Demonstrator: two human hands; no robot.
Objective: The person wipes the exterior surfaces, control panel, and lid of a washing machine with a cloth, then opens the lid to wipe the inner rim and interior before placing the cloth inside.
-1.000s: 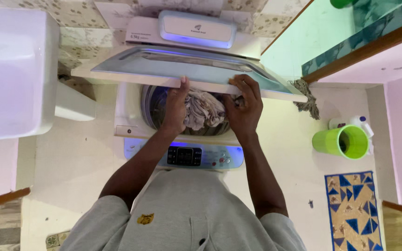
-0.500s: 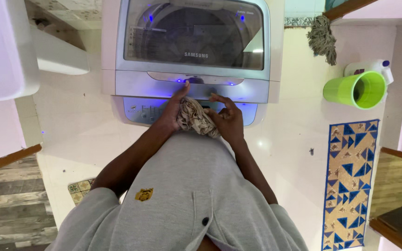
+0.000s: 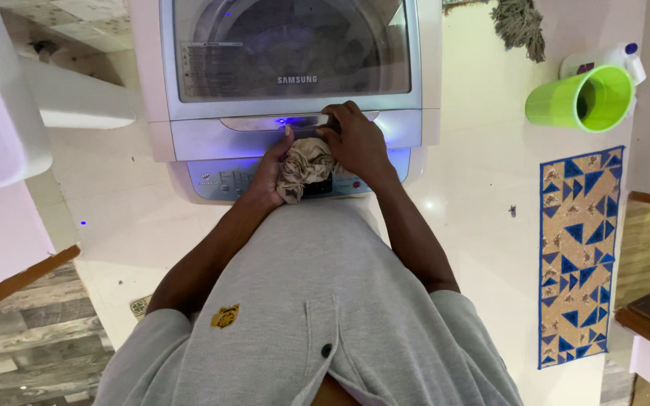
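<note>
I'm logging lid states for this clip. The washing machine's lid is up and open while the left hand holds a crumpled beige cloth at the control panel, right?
Not quite. In the head view the washing machine's lid is down and closed, with the right hand at its front handle. The rest holds: the left hand holds the crumpled beige cloth at the control panel.

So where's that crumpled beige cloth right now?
In the head view, the crumpled beige cloth sits at the centre, held between the left hand and right hand, just over the washing machine's control panel and below its closed lid.
</note>
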